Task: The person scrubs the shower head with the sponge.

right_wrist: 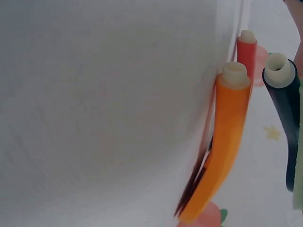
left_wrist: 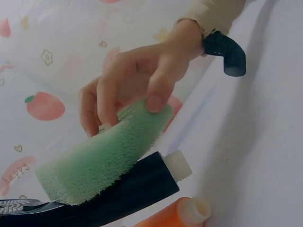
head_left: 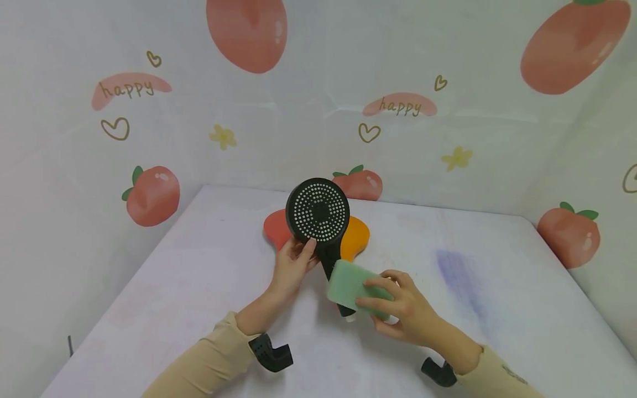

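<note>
A black shower head (head_left: 318,211) is held up above the table, its dotted spray face toward the head camera. My left hand (head_left: 290,266) grips it near the neck, thumb at the lower rim; the fingers behind are partly hidden. A pale green sponge (head_left: 350,283) lies against the black handle, pinched between the thumb and fingers of my right hand (head_left: 405,307). In the left wrist view the sponge (left_wrist: 104,158) bends along the handle (left_wrist: 137,194), whose white end piece (left_wrist: 178,165) sticks out past it. My left hand is out of sight in that view.
Behind the black one, a red shower head (head_left: 275,228) and an orange shower head (head_left: 355,236) lie on the white table (head_left: 209,276). The right wrist view shows the orange handle (right_wrist: 230,123) up close. A fruit-patterned backdrop (head_left: 298,121) stands behind.
</note>
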{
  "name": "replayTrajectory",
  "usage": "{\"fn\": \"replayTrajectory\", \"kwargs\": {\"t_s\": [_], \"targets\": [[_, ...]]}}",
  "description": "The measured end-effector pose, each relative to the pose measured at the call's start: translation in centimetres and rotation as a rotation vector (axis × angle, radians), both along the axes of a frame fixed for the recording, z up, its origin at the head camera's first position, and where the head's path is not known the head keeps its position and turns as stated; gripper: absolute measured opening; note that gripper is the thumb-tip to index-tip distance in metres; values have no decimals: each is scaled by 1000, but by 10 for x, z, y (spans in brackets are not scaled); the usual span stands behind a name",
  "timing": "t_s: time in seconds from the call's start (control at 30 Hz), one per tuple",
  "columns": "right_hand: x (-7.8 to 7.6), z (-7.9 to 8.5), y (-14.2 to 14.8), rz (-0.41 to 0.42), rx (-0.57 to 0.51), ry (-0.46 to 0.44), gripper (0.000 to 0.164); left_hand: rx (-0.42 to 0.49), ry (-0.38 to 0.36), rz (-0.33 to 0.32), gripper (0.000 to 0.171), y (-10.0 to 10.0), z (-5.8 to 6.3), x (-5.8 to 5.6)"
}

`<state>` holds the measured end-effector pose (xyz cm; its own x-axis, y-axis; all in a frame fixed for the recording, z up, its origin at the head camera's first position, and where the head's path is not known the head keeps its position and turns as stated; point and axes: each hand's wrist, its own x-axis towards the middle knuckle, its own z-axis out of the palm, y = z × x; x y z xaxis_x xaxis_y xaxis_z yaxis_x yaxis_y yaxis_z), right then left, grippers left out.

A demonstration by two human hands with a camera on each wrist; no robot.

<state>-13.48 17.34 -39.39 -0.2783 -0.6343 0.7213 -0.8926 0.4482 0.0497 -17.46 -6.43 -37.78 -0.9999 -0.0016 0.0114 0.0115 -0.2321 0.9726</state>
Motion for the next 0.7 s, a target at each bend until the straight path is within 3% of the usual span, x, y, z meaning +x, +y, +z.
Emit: {"fn": "replayTrajectory", "kwargs": {"t_s": [0.13, 0.43, 0.7], "targets": [[-4, 2, -1, -21, -27, 0, 32, 26, -19, 2, 44, 1, 1, 2], [-19, 6, -7, -124, -178, -34, 33, 64, -52, -114, 46, 5, 2, 9], [-12, 3, 0, -69, -100, -168, 33, 128, 22, -130, 60, 2, -8, 6]]}}
